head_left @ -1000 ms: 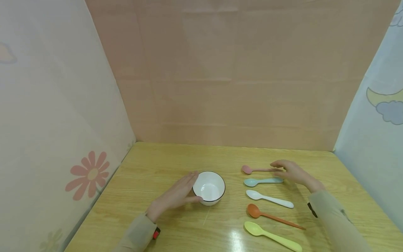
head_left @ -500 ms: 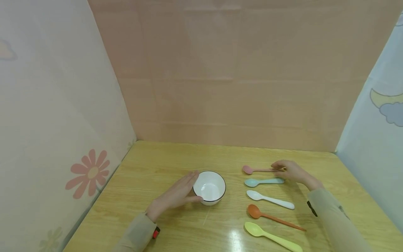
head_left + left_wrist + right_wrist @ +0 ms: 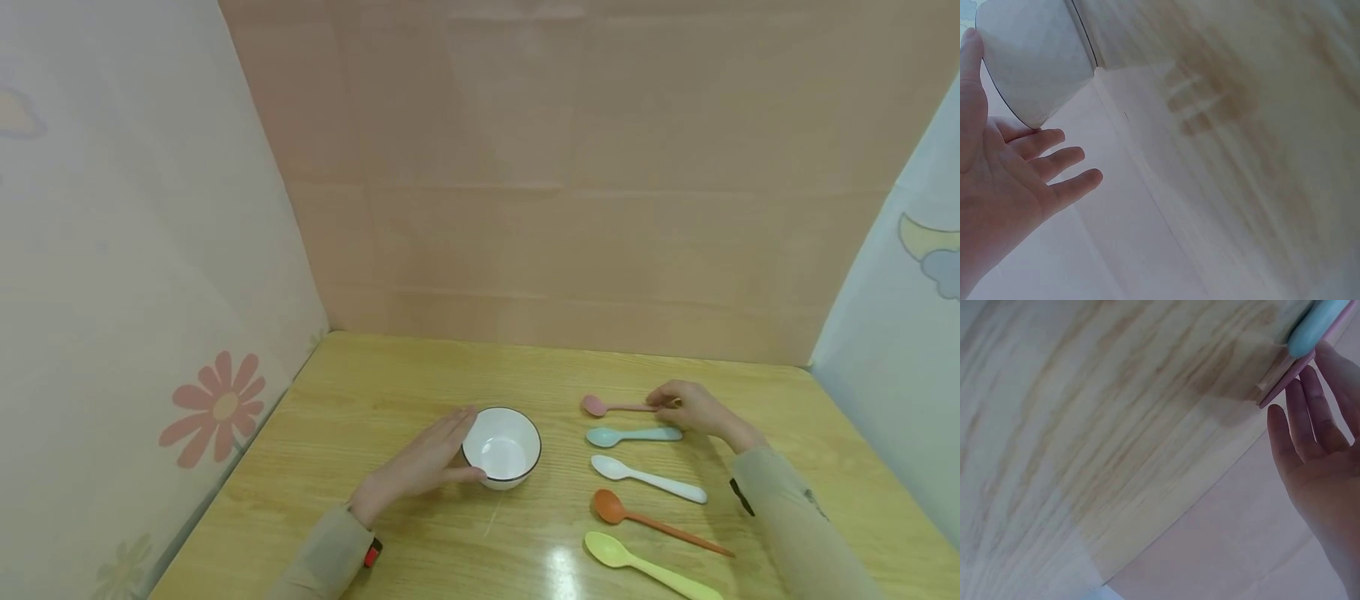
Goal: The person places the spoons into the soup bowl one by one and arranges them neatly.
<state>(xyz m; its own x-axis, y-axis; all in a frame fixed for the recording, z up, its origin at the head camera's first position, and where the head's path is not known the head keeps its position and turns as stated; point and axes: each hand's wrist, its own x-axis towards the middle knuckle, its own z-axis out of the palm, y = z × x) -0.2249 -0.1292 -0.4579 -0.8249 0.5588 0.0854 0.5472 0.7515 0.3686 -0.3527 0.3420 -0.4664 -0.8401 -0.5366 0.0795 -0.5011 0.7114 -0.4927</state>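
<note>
– Holding what with the left hand (image 3: 416, 462)?

– Grips the white bowl (image 3: 501, 446) by its left side, just below the centre of the head view; sets the thumb at the near rim and the forefinger at the far one, with the other fingers spread out in the left wrist view

– And with the right hand (image 3: 693, 410), wide or narrow?

– Narrow; pinches the pink spoon (image 3: 617, 407) near the end of its handle, right of centre, with the handle tip jutting past the fingers at upper right of the right wrist view

– Seeing what lower down?

– Finds the light blue spoon (image 3: 637, 434) just below the pink one, then the white spoon (image 3: 651, 479), the orange spoon (image 3: 652, 523) and, reaching the bottom edge, the yellow spoon (image 3: 652, 569), all with scoops to the left

– Resting on what?

– On a wooden table (image 3: 420, 375), with a tan sheet (image 3: 570, 208) across the upper frame and a red flower (image 3: 217, 408) at lower left
</note>
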